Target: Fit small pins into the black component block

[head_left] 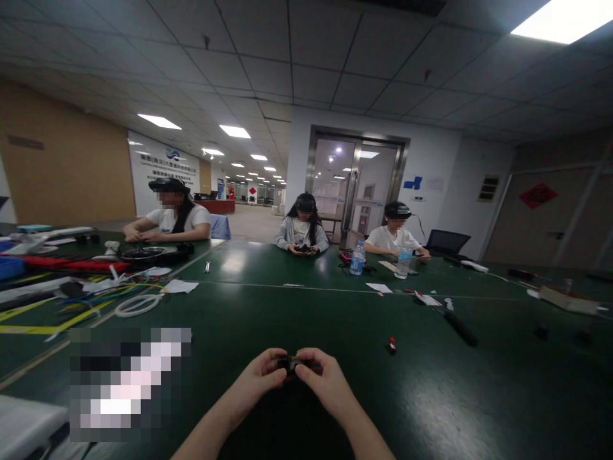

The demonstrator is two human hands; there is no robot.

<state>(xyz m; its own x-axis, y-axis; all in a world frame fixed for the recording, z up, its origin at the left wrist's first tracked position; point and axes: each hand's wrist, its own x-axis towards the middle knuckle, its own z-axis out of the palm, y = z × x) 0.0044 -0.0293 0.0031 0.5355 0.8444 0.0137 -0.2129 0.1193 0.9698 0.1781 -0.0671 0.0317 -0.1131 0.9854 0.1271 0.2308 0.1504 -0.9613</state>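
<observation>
Between my two hands is a small dark object [290,365], held just above the green table [230,313]; its kind is too dark and small to make out. My left hand [261,377] pinches its left end with thumb and fingers. From the other side, my right hand [323,375] grips the right end, its thumb pressed on the near face. Fingers cover much of the object. To the right of my hands lies a small red and white item [392,345].
Cables [138,305], strips and a blue bin [12,267] crowd the left. A black-handled tool [460,328] lies at right, with water bottles [357,259] and paper [379,288] beyond. Three people [301,230] sit across the table. A wooden box [567,299] stands far right.
</observation>
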